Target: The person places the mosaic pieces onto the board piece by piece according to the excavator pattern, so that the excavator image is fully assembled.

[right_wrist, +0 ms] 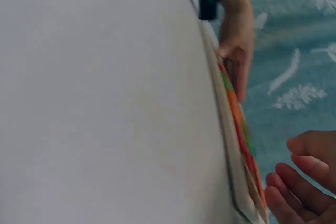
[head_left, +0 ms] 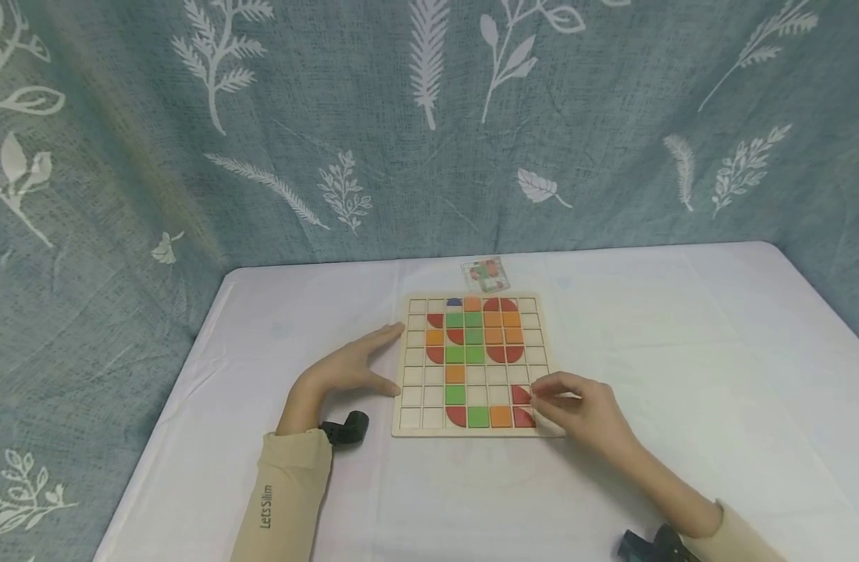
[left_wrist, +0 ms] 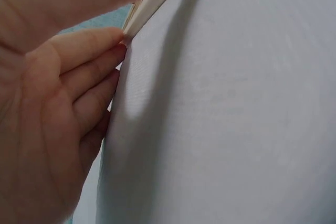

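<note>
A square wooden grid board [head_left: 411, 431] lies on the table, partly filled with coloured tiles. My left hand [head_left: 347, 368] spans its left edge, thumb and fingers spread, fingertips right at the rim. In the left wrist view, that hand's fingers [left_wrist: 89, 72] reach along the board's side. At the lower right of the board, my right hand [head_left: 587, 410] has its fingertips at a red quarter-circle tile [head_left: 519, 395]. Another red quarter-circle tile [head_left: 523, 418] sits just below it. The right wrist view shows a gap between this hand's thumb and fingers [right_wrist: 289, 182], beside the board's edge.
Green, orange and red tiles [head_left: 475, 354] fill several cells, with a blue piece [head_left: 454, 302] in the top row. Behind the board lies a small pattern card [head_left: 486, 275]. White cloth covers the table [head_left: 682, 351]; a patterned blue-green curtain [head_left: 401, 179] hangs behind it.
</note>
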`<state>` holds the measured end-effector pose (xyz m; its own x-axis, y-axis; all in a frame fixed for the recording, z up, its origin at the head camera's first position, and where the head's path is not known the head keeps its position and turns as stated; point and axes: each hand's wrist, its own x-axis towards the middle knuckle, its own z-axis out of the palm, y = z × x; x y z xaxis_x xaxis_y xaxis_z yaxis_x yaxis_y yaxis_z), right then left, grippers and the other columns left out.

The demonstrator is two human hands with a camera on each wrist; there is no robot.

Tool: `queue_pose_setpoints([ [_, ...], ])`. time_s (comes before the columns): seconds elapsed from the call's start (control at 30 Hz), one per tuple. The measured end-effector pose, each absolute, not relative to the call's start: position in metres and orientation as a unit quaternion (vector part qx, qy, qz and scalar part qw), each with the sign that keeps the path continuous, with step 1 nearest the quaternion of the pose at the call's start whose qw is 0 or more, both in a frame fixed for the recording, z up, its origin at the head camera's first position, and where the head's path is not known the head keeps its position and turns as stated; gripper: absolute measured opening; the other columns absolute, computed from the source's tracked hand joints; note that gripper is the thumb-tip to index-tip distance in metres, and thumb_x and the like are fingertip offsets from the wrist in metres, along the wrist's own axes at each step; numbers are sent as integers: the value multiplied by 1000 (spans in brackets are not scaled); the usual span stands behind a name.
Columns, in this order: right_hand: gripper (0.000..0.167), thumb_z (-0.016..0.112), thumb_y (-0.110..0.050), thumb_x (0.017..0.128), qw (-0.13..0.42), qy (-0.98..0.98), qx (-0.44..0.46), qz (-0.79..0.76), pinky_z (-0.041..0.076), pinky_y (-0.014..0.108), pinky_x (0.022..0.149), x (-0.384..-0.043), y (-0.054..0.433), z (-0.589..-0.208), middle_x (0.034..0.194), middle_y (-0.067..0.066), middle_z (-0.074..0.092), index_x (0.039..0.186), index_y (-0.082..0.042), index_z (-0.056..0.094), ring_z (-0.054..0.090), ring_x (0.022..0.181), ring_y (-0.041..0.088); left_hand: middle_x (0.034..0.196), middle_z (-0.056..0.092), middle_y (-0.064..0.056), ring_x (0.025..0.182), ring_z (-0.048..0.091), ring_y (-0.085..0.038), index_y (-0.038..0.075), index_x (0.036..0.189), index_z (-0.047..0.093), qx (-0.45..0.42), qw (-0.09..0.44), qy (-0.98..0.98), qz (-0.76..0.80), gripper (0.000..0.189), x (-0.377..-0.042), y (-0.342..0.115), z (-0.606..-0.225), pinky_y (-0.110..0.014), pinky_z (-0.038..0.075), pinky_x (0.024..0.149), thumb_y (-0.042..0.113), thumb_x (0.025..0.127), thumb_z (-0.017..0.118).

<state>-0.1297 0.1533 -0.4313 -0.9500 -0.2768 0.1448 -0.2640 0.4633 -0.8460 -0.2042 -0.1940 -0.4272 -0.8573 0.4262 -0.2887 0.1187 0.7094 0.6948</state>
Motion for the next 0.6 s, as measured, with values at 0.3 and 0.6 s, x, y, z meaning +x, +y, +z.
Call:
queue_pose_setpoints([
  [0.3, 24, 65, -21, 86, 13, 900, -136, -414, 55, 35, 77, -166, 174, -413, 98, 7, 69, 105, -5, 66, 64, 92, 23, 147, 33, -12, 136, 28, -31, 12, 144, 32, 144, 140, 923, 327, 79, -193, -201, -409, -48, 25, 110, 39, 80, 69],
  [0.6, 30, 64, -25, 87, 7, 911, -146, -385, 54, 40, 78, -179, 160, -393, 102, 8, 67, 110, -6, 63, 63, 92, 24, 138, 48, -7, 130, 40, -29, 17, 137, 46, 72, 2, 927, 368, 63, -180, -189, -401, -49, 33, 106, 44, 83, 64],
])
